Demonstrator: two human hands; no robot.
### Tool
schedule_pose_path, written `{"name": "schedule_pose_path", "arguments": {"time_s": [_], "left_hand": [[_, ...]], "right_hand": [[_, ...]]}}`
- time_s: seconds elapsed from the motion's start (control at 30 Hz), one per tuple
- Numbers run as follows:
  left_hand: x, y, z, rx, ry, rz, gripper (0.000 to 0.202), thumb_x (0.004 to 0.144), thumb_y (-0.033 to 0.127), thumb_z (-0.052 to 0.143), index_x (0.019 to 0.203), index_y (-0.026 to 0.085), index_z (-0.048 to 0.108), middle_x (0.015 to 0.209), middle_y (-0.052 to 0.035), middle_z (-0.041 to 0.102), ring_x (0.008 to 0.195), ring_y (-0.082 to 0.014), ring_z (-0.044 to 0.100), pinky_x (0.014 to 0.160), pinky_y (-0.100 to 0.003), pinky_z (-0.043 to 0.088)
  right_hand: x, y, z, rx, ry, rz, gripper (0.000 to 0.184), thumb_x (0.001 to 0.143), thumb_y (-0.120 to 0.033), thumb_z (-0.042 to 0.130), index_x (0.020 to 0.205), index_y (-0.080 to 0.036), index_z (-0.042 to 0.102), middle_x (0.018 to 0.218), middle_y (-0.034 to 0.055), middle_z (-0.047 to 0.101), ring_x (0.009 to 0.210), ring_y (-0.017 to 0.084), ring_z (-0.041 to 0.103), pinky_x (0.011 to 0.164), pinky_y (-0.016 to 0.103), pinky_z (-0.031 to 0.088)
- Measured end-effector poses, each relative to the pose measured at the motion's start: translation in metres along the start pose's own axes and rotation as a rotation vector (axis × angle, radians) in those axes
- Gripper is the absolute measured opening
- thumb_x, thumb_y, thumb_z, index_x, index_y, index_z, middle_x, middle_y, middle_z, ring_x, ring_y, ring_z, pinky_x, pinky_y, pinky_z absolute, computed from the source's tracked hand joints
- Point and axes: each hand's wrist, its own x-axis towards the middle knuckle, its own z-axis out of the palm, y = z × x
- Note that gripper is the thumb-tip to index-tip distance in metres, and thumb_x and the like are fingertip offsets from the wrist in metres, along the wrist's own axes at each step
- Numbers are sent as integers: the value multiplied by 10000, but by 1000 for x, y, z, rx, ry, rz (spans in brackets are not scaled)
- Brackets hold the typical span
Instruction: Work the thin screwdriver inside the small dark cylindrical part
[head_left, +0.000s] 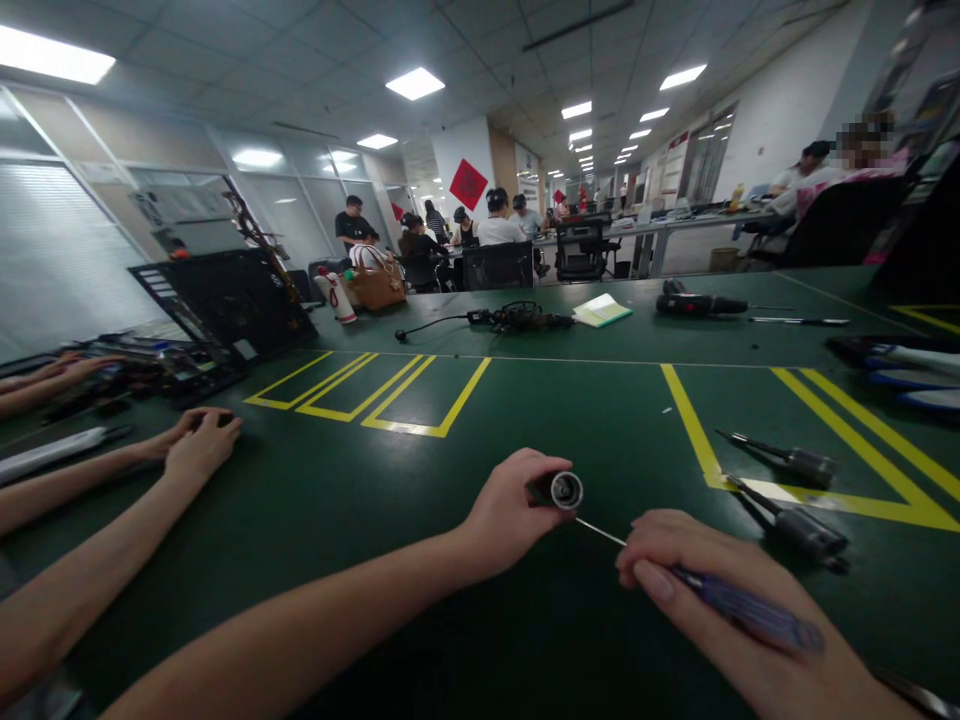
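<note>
Tube in the left, screwdriver in the right!

And here's the left grip [514, 510], fingers and thumb curled snugly round a short dark tube [566, 490], its round, greyish metal-looking mouth facing us. Just to its right, the right grip [720, 590] is closed on a screwdriver [757, 612]: glossy, bluish, see-through-looking handle along the palm, thumb and fingers pinched near the thin, bright, straight shaft. That shaft points up at the tube's underside; whether the tip touches, I can't tell!

Under both, the smooth dark green tabletop [337, 510]. Look beyond the right grip: two dark tools [814, 465], stubby cylinders with slender tapered ends, lie side by side near crisp yellow tape [690, 420], crowding that flank. Left of the left grip, it's a broad flat stretch reaching to a co-worker's hands [202, 440]. Straight ahead, plain green runs to a thin seam; past it sit a tangled black cable [521, 317] and a pale paper pad [602, 310], short of the far edge.
</note>
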Motion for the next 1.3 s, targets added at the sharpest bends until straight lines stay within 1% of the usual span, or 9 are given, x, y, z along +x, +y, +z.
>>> {"name": "schedule_pose_path", "arguments": {"time_s": [0.1,0.23,0.3,0.37,0.47,0.63,0.8,1.1,1.3], "left_hand": [[17,0,-6,208,44,124,337,609,246,787,881,170,604,892,-35,580,871,-198,525,781,-338,428],[37,-9,0,74,88,118,351,674,301,741,888,185,488,789,19,511,731,-136,483,686,-273,406],[43,-16,7,-6,55,110,345,712,337,706,883,197,442,762,36,486,684,-116,458,648,-253,389],[46,-21,15,-84,27,102,350,742,373,673,886,207,401,755,44,476,663,-107,448,628,-246,378],[47,-25,23,-179,12,100,371,742,394,667,878,214,373,744,55,455,627,-93,430,604,-235,364],[45,-21,24,-214,59,124,367,677,359,729,807,195,427,702,64,421,588,-77,389,564,-216,339],[42,-18,21,-86,94,145,291,659,341,745,691,154,525,680,31,490,610,-97,437,573,-234,356],[41,-21,27,-137,19,104,356,665,419,725,659,158,483,598,48,464,531,-79,409,500,-211,338],[40,-28,25,-75,56,141,337,694,409,700,649,161,477,597,48,464,535,-83,416,507,-211,348]], "right_hand": [[9,-2,-1,247,-7,199,169,831,-339,580,730,-256,687,695,1,676,667,161,622,607,241,495],[21,-2,-1,681,113,348,284,810,-449,575,708,-227,720,686,22,673,706,175,595,681,276,483],[24,2,0,810,147,412,354,807,-481,555,664,-202,721,667,31,659,679,175,575,674,293,474],[25,9,1,876,154,489,342,797,-468,570,674,-189,725,653,30,648,660,172,561,656,298,464],[26,22,3,929,162,555,226,770,-392,622,738,-192,722,641,16,643,655,164,549,639,286,446],[27,32,5,1008,178,550,94,733,-308,659,708,-218,666,609,-14,623,627,147,527,630,272,425],[25,33,5,998,147,546,109,756,-299,642,686,-215,641,630,-20,620,641,145,525,641,275,420],[22,33,3,976,119,559,164,718,-340,685,627,-212,637,614,-13,621,637,152,516,631,280,411],[20,38,5,980,128,523,149,752,-335,674,671,-211,659,669,-9,642,686,155,541,667,281,429]]}}
